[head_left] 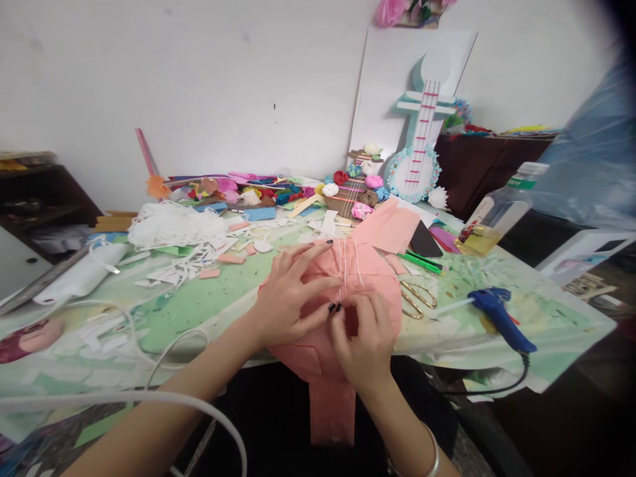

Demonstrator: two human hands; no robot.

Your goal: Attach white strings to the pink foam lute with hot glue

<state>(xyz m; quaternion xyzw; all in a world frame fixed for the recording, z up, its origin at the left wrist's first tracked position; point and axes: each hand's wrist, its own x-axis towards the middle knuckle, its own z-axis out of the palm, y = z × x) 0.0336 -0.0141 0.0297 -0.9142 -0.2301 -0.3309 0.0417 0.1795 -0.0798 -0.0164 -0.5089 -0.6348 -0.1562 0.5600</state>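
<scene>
A pink paper guitar shape [370, 268] lies at the table's front edge, its neck hanging over the edge toward me. White strings [344, 265] run across its body. My left hand [288, 295] rests on the pink body with fingers spread, pressing it down. My right hand [362, 338] sits just below the strings, thumb and finger pinched on a string end at the body's middle.
Gold scissors [417, 298] and a blue glue gun [499, 318] lie to the right. A bottle [491, 218], a phone [424, 240] and a green pen [420, 262] sit behind. A white string pile [173, 225], paper scraps, paper flowers and a blue model guitar [417, 152] fill the back.
</scene>
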